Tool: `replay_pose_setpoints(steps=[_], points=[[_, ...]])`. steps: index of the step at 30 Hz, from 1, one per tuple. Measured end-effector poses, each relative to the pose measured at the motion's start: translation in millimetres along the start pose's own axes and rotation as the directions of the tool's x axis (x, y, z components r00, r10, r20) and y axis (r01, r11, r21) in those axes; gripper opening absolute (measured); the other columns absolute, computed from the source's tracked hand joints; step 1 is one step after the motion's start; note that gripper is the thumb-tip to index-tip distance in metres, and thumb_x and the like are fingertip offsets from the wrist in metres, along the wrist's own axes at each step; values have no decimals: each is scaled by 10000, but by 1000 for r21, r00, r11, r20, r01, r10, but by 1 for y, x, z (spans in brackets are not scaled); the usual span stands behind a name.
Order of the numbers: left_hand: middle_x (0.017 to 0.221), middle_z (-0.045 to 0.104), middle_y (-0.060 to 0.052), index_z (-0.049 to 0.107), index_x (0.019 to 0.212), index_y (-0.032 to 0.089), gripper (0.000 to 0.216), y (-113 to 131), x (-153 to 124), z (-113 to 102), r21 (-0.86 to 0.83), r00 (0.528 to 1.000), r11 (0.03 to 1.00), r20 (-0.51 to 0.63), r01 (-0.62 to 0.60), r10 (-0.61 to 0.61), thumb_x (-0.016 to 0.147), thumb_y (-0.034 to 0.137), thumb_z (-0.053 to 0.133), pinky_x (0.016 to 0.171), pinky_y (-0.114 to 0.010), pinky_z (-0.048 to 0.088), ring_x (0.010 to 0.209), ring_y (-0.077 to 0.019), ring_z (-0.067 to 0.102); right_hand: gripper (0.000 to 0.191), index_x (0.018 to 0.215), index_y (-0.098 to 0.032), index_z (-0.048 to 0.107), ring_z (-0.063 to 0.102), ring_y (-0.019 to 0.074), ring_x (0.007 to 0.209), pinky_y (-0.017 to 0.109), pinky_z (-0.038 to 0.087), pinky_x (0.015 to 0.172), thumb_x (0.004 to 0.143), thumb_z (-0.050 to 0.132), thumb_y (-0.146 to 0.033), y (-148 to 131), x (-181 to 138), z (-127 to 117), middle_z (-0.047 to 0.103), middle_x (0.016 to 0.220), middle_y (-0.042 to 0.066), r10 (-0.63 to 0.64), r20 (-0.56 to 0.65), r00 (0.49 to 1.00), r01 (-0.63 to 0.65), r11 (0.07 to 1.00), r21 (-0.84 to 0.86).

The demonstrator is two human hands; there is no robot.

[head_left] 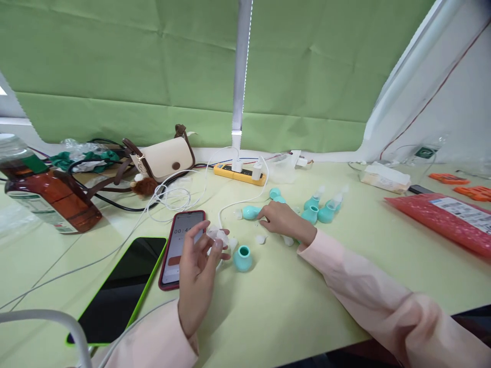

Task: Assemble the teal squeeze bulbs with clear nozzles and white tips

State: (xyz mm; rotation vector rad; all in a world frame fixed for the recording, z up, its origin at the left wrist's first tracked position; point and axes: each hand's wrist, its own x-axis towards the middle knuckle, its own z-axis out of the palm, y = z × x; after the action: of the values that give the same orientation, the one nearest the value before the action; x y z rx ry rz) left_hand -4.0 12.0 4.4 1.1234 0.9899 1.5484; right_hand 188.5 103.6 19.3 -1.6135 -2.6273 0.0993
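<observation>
Pinching a small translucent white plastic cap (217, 238) between thumb and fingertips, left hand (197, 273) raised just above the pale green tabletop (291, 306), beside a red-cased phone with a lit timer screen (180, 245). Standing upright just right of that hand, a short teal rubber bulb with an open mouth (243, 258). Reaching further back, right hand (282, 220) palm down, fingers curled loosely, fingertips touching a teal bulb lying on its side (251, 212); whether anything is clasped underneath cannot be told. Scattered near that hand, a few loose white caps (261, 238) on the table. Lying just beyond the right wrist, a cluster of teal bulbs fitted with clear tips (324, 209). Resting left of the phone, a black tablet in a lime green case (123, 286). Trailing across the middle, white charging cables (172, 197) running to a yellow power strip (240, 174). Further left, a cream leather handbag with brown straps (164, 158) and a plastic bottle of brown drink (46, 189). Far right, a red bubble-wrap mailer (445, 220).
</observation>
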Motion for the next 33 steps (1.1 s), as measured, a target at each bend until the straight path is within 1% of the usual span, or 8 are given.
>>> replay_pose_setpoints(steps=[5, 9, 12, 15, 19, 22, 26, 33], points=[[840, 595, -24, 404, 1037, 225, 332, 0, 0, 0, -2, 1000, 1000, 1, 9, -9, 748, 258, 566, 591, -240, 484, 728, -138, 561, 183, 821, -197, 667, 525, 120, 600, 200, 315, 513, 708, 535, -253, -6, -3, -8, 590, 609, 10, -113, 111, 987, 103, 990, 94], [835, 596, -19, 408, 1023, 229, 315, 2, -1, 1, 6, 1000, 1000, 17, 6, -6, 750, 245, 564, 605, -244, 480, 764, -148, 564, 286, 829, -152, 663, 511, 108, 554, 190, 331, 484, 660, 590, -371, -10, -6, -13, 567, 571, 4, -155, 170, 973, 129, 980, 151], [838, 600, -20, 404, 1016, 228, 309, 3, -2, 1, 3, 1000, 1000, 31, -4, 4, 751, 237, 563, 611, -248, 476, 763, -150, 571, 291, 849, -157, 659, 519, 98, 538, 175, 340, 464, 604, 638, -312, -7, -8, -17, 573, 578, -11, -187, 235, 954, 146, 973, 180], [837, 601, -20, 399, 1001, 227, 297, 3, -2, 2, -6, 999, 1000, 46, -6, 7, 753, 232, 562, 610, -246, 470, 749, -146, 576, 234, 783, -172, 668, 515, 91, 508, 173, 327, 434, 559, 658, -239, -1, -10, -20, 579, 582, -19, -195, 273, 942, 151, 973, 171], [842, 603, -17, 401, 985, 228, 289, 2, -2, 1, -10, 999, 1000, 48, -7, 8, 748, 233, 567, 611, -250, 468, 722, -140, 574, 95, 674, -160, 647, 519, 123, 543, 206, 310, 455, 601, 619, -215, 3, -11, -22, 582, 602, 10, -129, 190, 973, 115, 990, 85], [855, 601, -18, 395, 988, 229, 284, 2, -2, 0, -4, 998, 1000, 59, -10, 10, 757, 221, 559, 622, -248, 469, 718, -131, 572, 167, 772, -160, 637, 532, 179, 679, 233, 314, 518, 622, 616, -232, 0, -10, -19, 590, 701, 44, -115, 94, 989, 113, 993, 28], [849, 605, -17, 392, 984, 228, 275, 1, -2, 0, -8, 997, 1000, 72, 0, 1, 763, 217, 554, 625, -234, 469, 754, -136, 584, 180, 828, -179, 629, 502, 193, 817, 251, 321, 617, 667, 603, -253, -6, -7, -9, 566, 845, 55, -200, 40, 979, 199, 980, 22], [834, 612, -22, 392, 957, 219, 257, 1, -1, 1, -15, 997, 1000, 71, -10, 11, 759, 224, 557, 622, -241, 471, 783, -151, 588, 90, 714, -154, 646, 494, 175, 777, 272, 319, 662, 687, 563, -134, -7, -6, 0, 566, 733, 47, -285, -1, 959, 284, 954, 94]])
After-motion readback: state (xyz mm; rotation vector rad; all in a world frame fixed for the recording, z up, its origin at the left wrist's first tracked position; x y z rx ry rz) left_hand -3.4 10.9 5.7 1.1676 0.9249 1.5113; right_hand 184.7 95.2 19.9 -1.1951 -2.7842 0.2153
